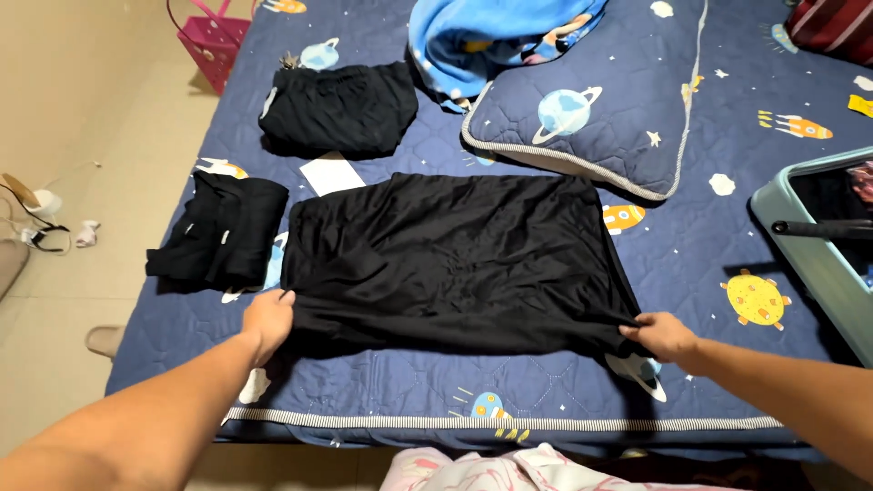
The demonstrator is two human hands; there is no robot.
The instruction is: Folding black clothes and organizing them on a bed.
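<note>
Navy quilted bedspread (pixel 691 264) printed with planets, rockets and stars covers the bed, which stands beside a pale tiled floor (pixel 100 136). Spread flat in the middle of the bed lies a black garment (pixel 455 259), wrinkled and roughly rectangular, with its near edge close to the bed's striped border. The left hand (pixel 268 320) pinches the garment's near left corner, fingers closed on the fabric. The right hand (pixel 662 335) grips the near right corner in the same way, fingers clamped on the cloth, so the near edge is drawn taut between the two hands.

Just left of the garment sits a folded black piece of clothing (pixel 218 235), and further back another folded black pile (pixel 338 107). A white sheet of paper (pixel 330 173) lies between that pile and the spread garment. Behind the garment rests a matching navy pillow (pixel 591 100) with a grey piped edge, and a blue blanket (pixel 491 36) is bunched above it. An open mint-green suitcase (pixel 809 245) sits at the right edge of the bed. A pink basket (pixel 211 38) stands on the floor at the far left corner. Pink and white patterned fabric (pixel 491 471) shows at the bottom of the view.
</note>
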